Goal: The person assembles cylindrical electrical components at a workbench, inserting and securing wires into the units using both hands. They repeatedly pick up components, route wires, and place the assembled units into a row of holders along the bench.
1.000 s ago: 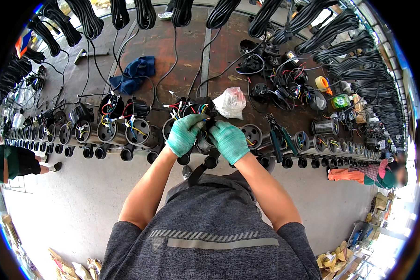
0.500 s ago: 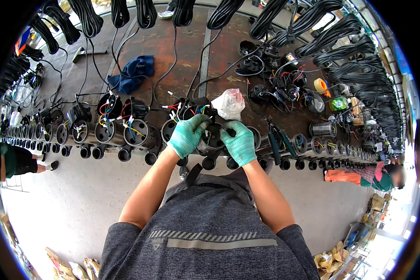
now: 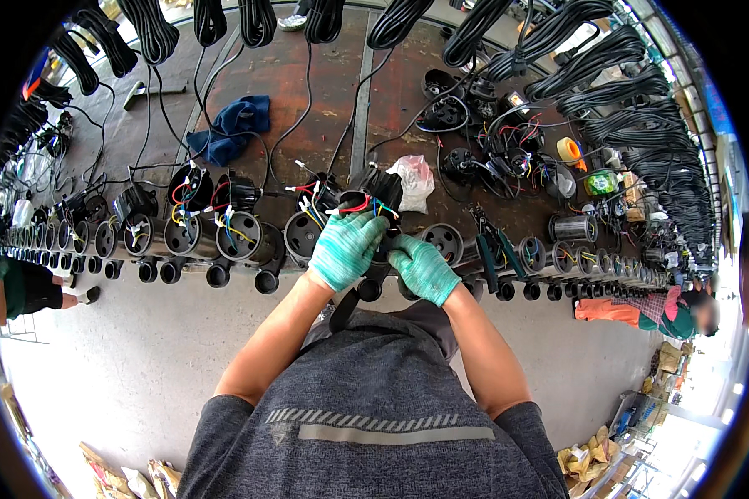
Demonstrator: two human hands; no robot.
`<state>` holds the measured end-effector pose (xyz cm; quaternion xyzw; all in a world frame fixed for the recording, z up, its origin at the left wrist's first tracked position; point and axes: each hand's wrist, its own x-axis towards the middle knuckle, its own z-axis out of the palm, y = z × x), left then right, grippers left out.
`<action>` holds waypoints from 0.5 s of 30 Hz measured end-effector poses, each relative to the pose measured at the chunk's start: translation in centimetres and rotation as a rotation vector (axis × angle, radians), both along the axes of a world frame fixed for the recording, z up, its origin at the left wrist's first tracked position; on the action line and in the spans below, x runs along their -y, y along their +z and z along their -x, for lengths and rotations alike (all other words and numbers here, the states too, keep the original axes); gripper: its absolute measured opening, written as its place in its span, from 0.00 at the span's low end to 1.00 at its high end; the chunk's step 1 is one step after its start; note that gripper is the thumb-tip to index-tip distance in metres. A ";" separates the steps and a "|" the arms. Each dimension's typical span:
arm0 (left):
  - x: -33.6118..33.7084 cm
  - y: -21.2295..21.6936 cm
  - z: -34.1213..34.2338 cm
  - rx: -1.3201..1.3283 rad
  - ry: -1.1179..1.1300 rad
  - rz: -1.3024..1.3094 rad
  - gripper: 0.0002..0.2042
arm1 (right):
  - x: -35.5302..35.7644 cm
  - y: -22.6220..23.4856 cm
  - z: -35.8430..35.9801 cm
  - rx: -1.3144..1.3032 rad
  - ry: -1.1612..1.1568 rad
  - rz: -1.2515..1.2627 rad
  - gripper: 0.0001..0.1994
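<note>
— What do we have in our hands?

— Our left hand (image 3: 345,248) and right hand (image 3: 424,268), both in green gloves, are closed around a black round motor part (image 3: 380,218) with red, blue and yellow wires (image 3: 359,205) sticking out of its top. The left fingers (image 3: 366,226) curl over its left side; the right fingers grip it lower down on the right.

— Where is it?

— At the near edge of the brown bench (image 3: 324,108), in the middle of a long row of black housings (image 3: 195,237) that runs left and right along that edge. It touches both gloves and sits just above the row.

— What else is near?

— A crumpled white plastic bag (image 3: 414,179) lies just beyond the part. A blue cloth (image 3: 229,129) sits farther left. To the right lies a pair of green-handled pliers (image 3: 493,249), and farther right an orange roll of tape (image 3: 568,150). Black cable coils (image 3: 616,79) hang along the far side.
</note>
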<state>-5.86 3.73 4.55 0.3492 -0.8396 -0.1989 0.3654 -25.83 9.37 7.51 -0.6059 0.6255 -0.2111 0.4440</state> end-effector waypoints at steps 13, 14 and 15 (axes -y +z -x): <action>1.2 0.0 0.4 0.067 -0.005 -0.276 0.11 | 1.8 0.4 -0.7 -0.250 -0.036 0.376 0.06; 1.1 0.0 0.5 0.028 0.005 -0.337 0.10 | 1.9 -0.1 -0.4 -0.218 -0.058 0.383 0.06; 1.2 -0.2 0.4 0.028 0.005 -0.360 0.10 | 2.1 -0.6 -0.3 -0.183 -0.076 0.389 0.07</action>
